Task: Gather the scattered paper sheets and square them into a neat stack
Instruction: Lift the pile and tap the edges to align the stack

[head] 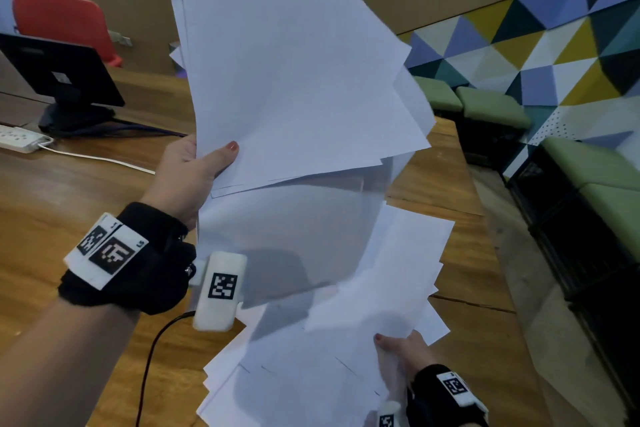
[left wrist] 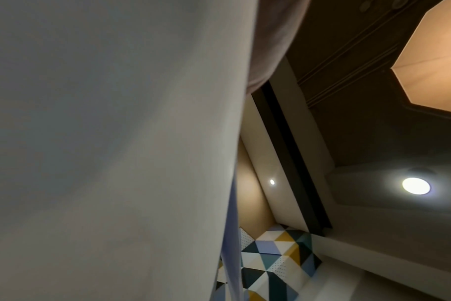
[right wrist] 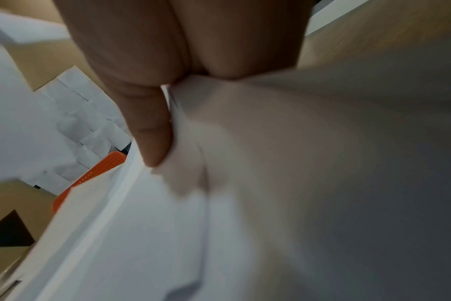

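A loose bundle of white paper sheets (head: 294, 80) stands raised and fanned out above the wooden table (head: 69, 191). My left hand (head: 194, 166) grips its lower left edge, thumb on the front; my fingers are hidden behind it. In the left wrist view the paper bundle (left wrist: 103, 142) fills the left half. More sheets (head: 346, 340) lie overlapping and askew on the table near me. My right hand (head: 398, 354) pinches their right edge. In the right wrist view my thumb (right wrist: 152, 126) lies on top of the sheets (right wrist: 270, 183), and my fingers show faintly through them from beneath.
A black monitor (head: 59, 69) and a white power strip (head: 20, 139) with its cable stand at the table's left. A red chair (head: 62, 24) is behind them. Green stools (head: 485, 107) line the patterned wall beyond the table's right edge.
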{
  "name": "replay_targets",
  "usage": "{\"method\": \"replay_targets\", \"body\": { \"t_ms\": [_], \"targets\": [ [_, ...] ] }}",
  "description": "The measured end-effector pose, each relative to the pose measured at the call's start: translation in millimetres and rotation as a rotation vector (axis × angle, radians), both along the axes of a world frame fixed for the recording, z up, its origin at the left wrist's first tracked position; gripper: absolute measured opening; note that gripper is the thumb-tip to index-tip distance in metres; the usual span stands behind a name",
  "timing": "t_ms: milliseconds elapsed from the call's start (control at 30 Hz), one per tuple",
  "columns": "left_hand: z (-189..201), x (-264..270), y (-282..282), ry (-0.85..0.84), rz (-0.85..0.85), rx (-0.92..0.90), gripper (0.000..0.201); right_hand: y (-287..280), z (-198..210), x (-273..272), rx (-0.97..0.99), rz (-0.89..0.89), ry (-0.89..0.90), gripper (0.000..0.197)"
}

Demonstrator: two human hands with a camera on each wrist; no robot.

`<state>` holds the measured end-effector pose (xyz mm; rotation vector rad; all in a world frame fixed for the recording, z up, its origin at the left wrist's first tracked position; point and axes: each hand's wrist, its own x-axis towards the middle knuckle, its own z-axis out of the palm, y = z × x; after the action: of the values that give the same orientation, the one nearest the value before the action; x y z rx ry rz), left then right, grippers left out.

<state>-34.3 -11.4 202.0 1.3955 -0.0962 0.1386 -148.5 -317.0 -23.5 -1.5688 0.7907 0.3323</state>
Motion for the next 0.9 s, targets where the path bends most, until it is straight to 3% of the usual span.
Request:
{"method": "replay_targets", "body": {
  "t_ms": [100,167,233,333,367,433,500,600,733,900],
  "targets": [
    [-6.3,2.1,-1.9,0.043,-0.03,-0.036,0.021,2.1,0.5,-0.8,0.009,-0.003,0.004,0.047],
    [-23.2,2.4,-4.0,0.098,-0.042,-0.012,0.02,-2.9,-3.2,-7.0,0.008,-0.043,0.01,0.035],
    [-49.6,0.2,-4.9,0.169,-0.059,0.026,0.02,-3.9,-0.9,-11.5,0.026,-0.098,0.051,0.024],
    [-94.6,-7.6,-1.8,0.328,-0.107,0.088,0.018,-7.0,0.4,-7.8,0.078,-0.072,0.003,0.048],
    [-109.0,-11.4,0.4,0.393,-0.131,0.098,0.016,-7.4,0.9,-6.8,0.088,-0.063,0.001,0.048],
    [-133.0,-17.7,6.0,0.498,-0.186,0.124,0.015,-4.9,2.4,-8.5,0.112,-0.052,-0.007,0.027],
    [-149.7,-21.4,10.1,0.541,-0.218,0.179,0.015,-6.4,5.2,-17.3,0.15,-0.087,-0.034,0.038],
    [-164.6,-20.7,15.2,0.541,-0.189,0.263,0.014,-11.1,1.4,-26.3,0.222,-0.148,-0.061,0.07],
    [-175.3,-16.1,18.2,0.571,-0.195,0.324,0.014,-12.8,12.7,-27.3,0.286,-0.225,-0.031,0.04],
    [-179.7,-17.3,-8.2,0.624,-0.371,0.416,0.023,-6.6,17.9,-20.9,0.354,-0.294,0.01,0.065]
  ]
}}
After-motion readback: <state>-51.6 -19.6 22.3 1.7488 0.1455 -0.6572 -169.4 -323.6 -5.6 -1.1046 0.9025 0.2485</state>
